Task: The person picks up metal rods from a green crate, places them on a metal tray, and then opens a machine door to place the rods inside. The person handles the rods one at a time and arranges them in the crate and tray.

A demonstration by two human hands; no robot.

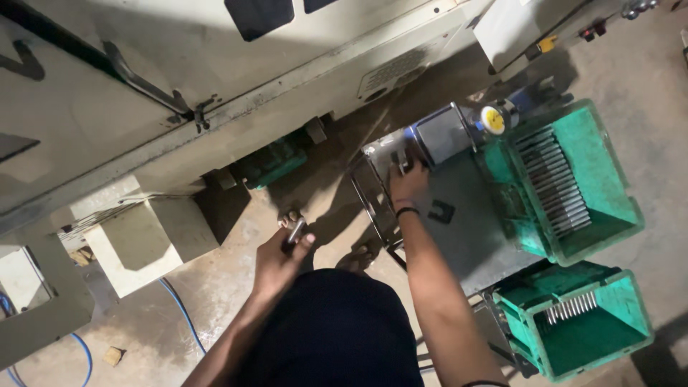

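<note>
Left hand [281, 252] gripping metal rod [295, 231], green bins [609, 186] holding rods [553, 183]

A dusty concrete floor [236, 287] lies dimly lit beneath a large cream machine housing [215, 79], blue cable [183, 315] trailing across it.

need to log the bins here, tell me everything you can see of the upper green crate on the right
The upper green crate is an open-topped bin that looks like moulded plastic, scuffed and dusty, with a thick rim and sloping walls. It sits tilted on the right end of the grey metal work table, above a second green crate. Inside lies a neat row of slim silvery metal rods, side by side along its floor. Neither hand touches it; the right hand rests on the table to its left.
</note>
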